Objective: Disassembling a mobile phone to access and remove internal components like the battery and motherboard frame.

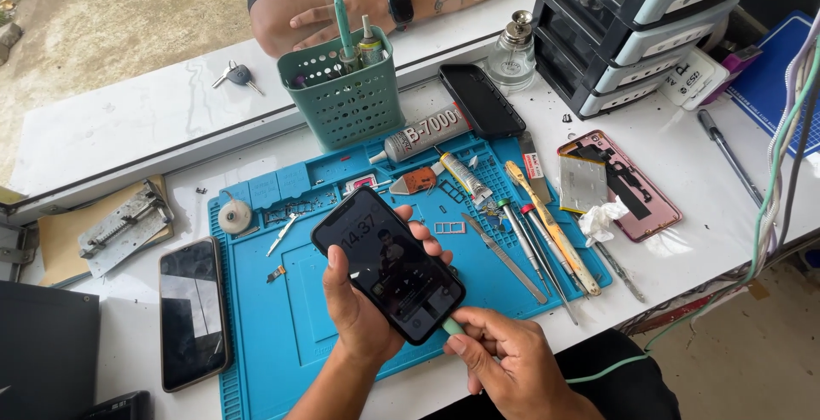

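You hold the lit phone point(389, 265) in your left hand point(359, 300), fingers wrapped round its edges from beneath and the thumb pressed along the left side, so the screen faces up at you and stays steady above the blue repair mat point(282, 317). Your right hand point(504, 360) is closed in a pinch on the pale green cable plug point(452, 327) right at the phone's lower end, thumb and forefinger clamped on it; whether the plug is seated in the port or just against it is hidden by your fingers. The phone is raised off the mat, not lying on it, near the middle of the work area. To the right of it the screwdrivers and tweezers point(534, 245) lie fanned out side by side on the mat's edge, close enough for your right hand to reach. Beside them an opened pink phone back point(628, 185) lies on the white bench with a crumpled tissue point(602, 217) touching it. A second dark phone point(194, 311) lies flat on the bench just left of the mat, well clear of your hands. Behind the mat stands a green perforated basket point(346, 96) of tools, with a glue tube point(423, 140) lying next to it. Across the counter another person's folded arms point(376, 2) rest well apart from your work.
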